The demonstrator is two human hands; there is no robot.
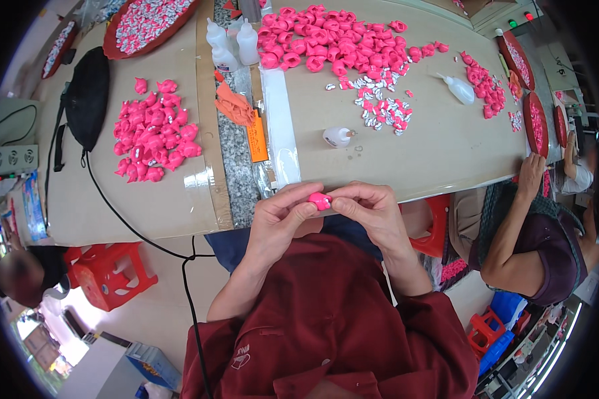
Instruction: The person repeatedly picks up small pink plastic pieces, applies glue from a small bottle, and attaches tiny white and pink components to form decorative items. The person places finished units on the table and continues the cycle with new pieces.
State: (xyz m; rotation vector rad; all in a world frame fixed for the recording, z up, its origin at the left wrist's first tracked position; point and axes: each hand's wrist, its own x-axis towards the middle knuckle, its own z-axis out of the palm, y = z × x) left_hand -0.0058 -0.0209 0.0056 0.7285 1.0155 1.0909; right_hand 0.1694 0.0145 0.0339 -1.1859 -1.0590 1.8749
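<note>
Just off the table's front edge, both my hands meet around a small rounded pink toy piece (320, 201). My left hand (278, 223) pinches it between thumb and forefinger. Thumb and fingertips of my right hand (373, 211) are closed against its right side, where a tiny white spot shows. Whether the right fingertips also hold a smaller part is too small to tell. Beyond my hands lie a large heap of hollow pink pieces (336, 40) and scattered small white-and-pink parts (383, 110). A squeeze bottle (338, 137) stands nearest my hands.
To the left lies another pile of pink pieces (156, 136), beside a black bag (88, 100) with a cable. White squeeze bottles (247, 43), an orange cloth (234, 103) and an orange packet (257, 136) sit mid-table. Another bottle (458, 89) lies tipped. A co-worker (532, 239) sits right.
</note>
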